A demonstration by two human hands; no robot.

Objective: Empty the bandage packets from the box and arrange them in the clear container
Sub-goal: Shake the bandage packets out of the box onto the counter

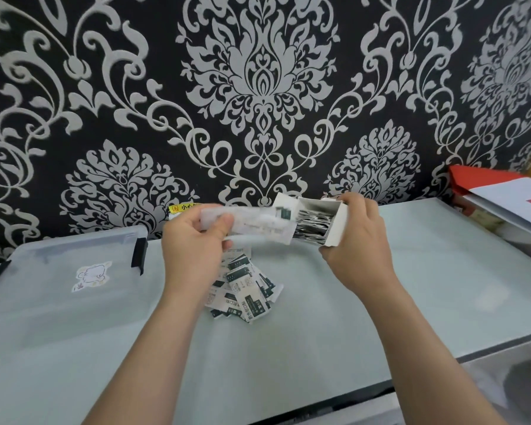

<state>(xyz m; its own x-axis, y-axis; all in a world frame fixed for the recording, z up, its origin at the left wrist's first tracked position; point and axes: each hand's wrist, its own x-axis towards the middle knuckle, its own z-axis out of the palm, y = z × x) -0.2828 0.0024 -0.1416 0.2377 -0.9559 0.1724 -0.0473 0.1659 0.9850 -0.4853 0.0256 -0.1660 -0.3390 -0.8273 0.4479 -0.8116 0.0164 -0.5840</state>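
My right hand (354, 237) grips a small white bandage box (334, 223), held above the table with its open end facing left and several dark-printed packets showing inside. My left hand (193, 240) pinches a blurred stack of white bandage packets (258, 225) at the box's mouth. Below my hands a loose pile of white and dark green packets (242, 289) lies on the table. The clear container (65, 271), its lid with black latches shut and a sticker on top, sits at the left.
The pale glass table top (380, 302) ends at a front edge on the lower right. A red and white box (503, 197) sits at the far right. A patterned black and silver wall stands right behind the table. A yellow label (183, 207) peeks out behind my left hand.
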